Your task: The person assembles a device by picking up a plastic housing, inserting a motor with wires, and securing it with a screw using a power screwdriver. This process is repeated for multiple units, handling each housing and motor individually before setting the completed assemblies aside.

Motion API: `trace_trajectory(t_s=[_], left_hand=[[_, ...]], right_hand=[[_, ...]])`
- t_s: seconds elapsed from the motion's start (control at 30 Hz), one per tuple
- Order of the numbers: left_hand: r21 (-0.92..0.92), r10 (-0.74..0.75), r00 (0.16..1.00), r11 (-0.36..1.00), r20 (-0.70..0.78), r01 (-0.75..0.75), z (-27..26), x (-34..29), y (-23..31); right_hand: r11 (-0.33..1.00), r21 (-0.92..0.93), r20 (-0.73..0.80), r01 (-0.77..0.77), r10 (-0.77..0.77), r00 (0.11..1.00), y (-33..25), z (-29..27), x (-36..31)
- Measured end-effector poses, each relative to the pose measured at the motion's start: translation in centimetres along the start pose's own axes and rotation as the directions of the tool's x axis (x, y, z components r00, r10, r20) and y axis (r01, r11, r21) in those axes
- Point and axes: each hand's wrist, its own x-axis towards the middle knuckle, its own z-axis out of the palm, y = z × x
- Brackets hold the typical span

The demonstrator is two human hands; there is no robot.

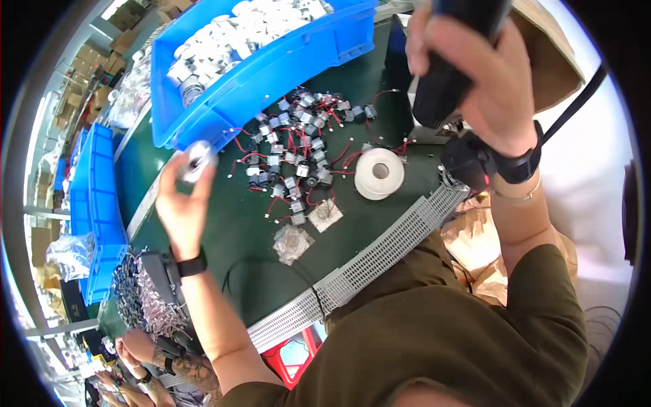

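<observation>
My left hand (184, 203) is raised over the left part of the green table (251, 237). Its thumb and fingers pinch a small round white part (199, 160) with a dark hole in its middle, slightly blurred. At the upper right, my right hand (498, 88) wraps round a thick black handle-shaped tool (444, 95); its upper end is cut off by the frame edge, so its kind is unclear. Between the hands lies a loose pile of small motors (298, 142) with red and black wires. A white spool-like disc (380, 173) rests to the right of the pile.
A large blue bin (271, 61) full of white parts stands at the back. Two small clear bags (293, 243) lie near me. A grey perforated strip (386, 251) runs along the table's near edge. Blue crates (102, 203) and other people's hands (135, 353) are at left.
</observation>
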Motion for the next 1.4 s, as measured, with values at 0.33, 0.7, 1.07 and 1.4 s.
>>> trace_trajectory(t_s=[0.33,0.7,1.07,1.4], left_hand=[[0.512,0.210,0.965,0.853,-0.156,-0.103,0.8,-0.2,-1.3],[-0.216,0.136,0.963,0.973,0.231,-0.086,5.7,4.3,2.9],[-0.393,0.082,0.987,0.910,-0.138,-0.130,1.7,9.1,5.6],[0.434,0.068,0.604,0.632,0.794,-0.642,10.1,27.7,-10.2]], right_hand=[[0.979,-0.199,-0.038,-0.052,0.045,0.998,4.5,0.1,1.3],[0.626,-0.546,0.414,0.557,-0.376,0.829,7.6,1.5,-0.2],[0.811,-0.536,0.509,0.232,0.092,0.856,8.4,1.3,0.6],[0.846,-0.450,0.614,0.285,0.062,0.787,7.6,0.9,-0.3]])
